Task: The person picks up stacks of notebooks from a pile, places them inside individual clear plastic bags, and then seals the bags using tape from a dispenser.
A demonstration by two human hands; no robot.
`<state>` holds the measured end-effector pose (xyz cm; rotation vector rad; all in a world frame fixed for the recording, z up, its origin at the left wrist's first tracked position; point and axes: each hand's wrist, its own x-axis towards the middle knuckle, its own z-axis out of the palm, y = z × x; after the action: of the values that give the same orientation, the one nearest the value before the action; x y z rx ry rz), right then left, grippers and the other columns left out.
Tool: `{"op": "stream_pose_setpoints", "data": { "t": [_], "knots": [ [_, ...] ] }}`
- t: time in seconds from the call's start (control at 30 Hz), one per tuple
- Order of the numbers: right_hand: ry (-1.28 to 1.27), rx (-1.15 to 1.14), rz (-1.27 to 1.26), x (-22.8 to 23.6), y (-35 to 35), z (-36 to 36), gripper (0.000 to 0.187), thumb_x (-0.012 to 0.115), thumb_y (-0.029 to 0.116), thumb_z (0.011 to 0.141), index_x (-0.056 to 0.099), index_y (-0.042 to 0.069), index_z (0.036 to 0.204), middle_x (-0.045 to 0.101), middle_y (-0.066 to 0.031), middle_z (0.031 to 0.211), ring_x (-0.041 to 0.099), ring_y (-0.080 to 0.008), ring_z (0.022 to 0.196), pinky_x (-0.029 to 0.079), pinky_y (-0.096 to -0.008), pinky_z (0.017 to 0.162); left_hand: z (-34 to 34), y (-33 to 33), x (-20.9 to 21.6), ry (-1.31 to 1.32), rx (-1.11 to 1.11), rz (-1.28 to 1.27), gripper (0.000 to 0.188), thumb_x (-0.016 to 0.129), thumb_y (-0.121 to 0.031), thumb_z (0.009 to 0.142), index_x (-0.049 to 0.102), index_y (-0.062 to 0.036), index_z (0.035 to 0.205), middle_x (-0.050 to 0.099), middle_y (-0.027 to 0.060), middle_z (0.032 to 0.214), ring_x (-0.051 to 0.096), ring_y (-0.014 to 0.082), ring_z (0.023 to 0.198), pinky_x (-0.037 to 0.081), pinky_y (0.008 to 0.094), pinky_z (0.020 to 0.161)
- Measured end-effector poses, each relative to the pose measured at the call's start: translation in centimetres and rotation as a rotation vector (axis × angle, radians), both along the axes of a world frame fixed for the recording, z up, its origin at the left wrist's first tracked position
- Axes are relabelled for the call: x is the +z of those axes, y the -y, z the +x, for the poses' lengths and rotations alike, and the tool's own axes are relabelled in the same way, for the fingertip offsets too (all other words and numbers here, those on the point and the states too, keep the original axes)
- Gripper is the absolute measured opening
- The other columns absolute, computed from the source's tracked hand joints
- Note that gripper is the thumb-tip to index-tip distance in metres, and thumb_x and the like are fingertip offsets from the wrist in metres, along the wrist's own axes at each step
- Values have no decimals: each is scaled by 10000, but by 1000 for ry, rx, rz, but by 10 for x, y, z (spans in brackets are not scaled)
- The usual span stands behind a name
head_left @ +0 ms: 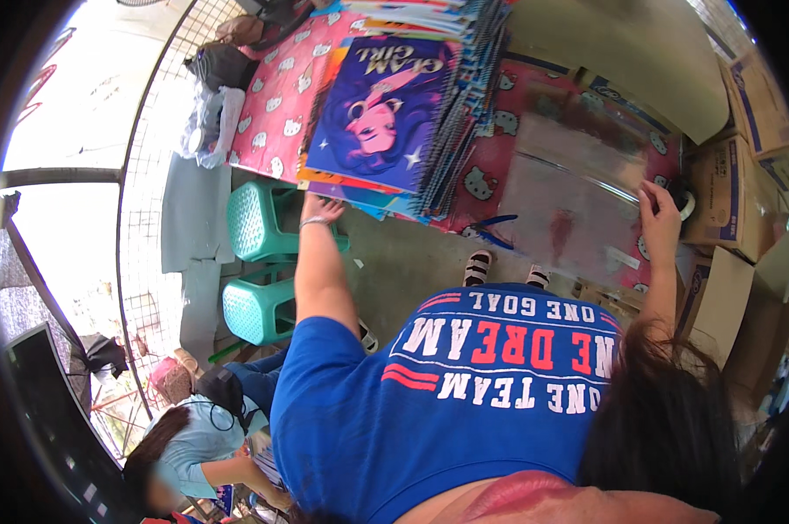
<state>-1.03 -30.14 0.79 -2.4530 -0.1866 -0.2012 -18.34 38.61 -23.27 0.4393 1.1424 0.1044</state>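
Observation:
A thick stack of spiral notebooks lies on the table, the top one purple with a drawn figure on its cover. At the stack's near left corner is my left hand, its visible fingers apart and partly hidden by the notebooks' edge. Clear plastic bags lie flat to the right of the stack. My right hand pinches the right edge of the upper plastic, thumb and fingers together. A blue-handled tool, perhaps scissors, sits at the table's near edge between the notebooks and the plastic.
Pink patterned cloth covers the table. Two turquoise stools stand at the left. Cardboard boxes are piled at the right, near a tape roll. Another person in light blue is at the lower left.

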Motion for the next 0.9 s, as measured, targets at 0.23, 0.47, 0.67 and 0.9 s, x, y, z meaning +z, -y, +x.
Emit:
{"op": "stream_pose_setpoints", "data": {
  "t": [0.23, 0.47, 0.67, 0.9],
  "knots": [
    [-23, -54, -40, -10, 23, -27, 261, 617, 167, 880, 638, 14, 1090, 661, -132, 1035, 627, -244, 972, 457, -319, 881, 77, 43, 23, -32, -153, 203, 1044, 682, -554, 762, 81, -88, 1477, 179, 205, 1499, 241, 389, 1364, 290, 543, 1073],
    [-111, -87, -120, -8, 56, -59, 258, 615, 155, 883, 632, 12, 1097, 653, -137, 1031, 627, -224, 949, 472, -309, 842, 74, 18, 56, -79, -460, 378, 1014, 683, -547, 763, 112, -87, 1464, 208, 200, 1483, 266, 385, 1347, 301, 543, 1065],
    [-115, -56, -142, -33, 83, -71, 234, 604, 141, 888, 633, 14, 1083, 645, -128, 989, 619, -209, 893, 476, -295, 799, 50, 36, 48, -77, -581, 367, 989, 684, -541, 765, 139, -85, 1453, 234, 195, 1469, 287, 381, 1332, 311, 542, 1059],
    [-159, 0, -160, -11, 51, -55, 240, 609, 143, 882, 630, 4, 1077, 645, -114, 971, 602, -209, 804, 472, -288, 709, 67, 21, 61, -135, -723, 445, 959, 685, -533, 767, 171, -84, 1440, 263, 189, 1452, 311, 377, 1315, 322, 542, 1052]
  ]
}}
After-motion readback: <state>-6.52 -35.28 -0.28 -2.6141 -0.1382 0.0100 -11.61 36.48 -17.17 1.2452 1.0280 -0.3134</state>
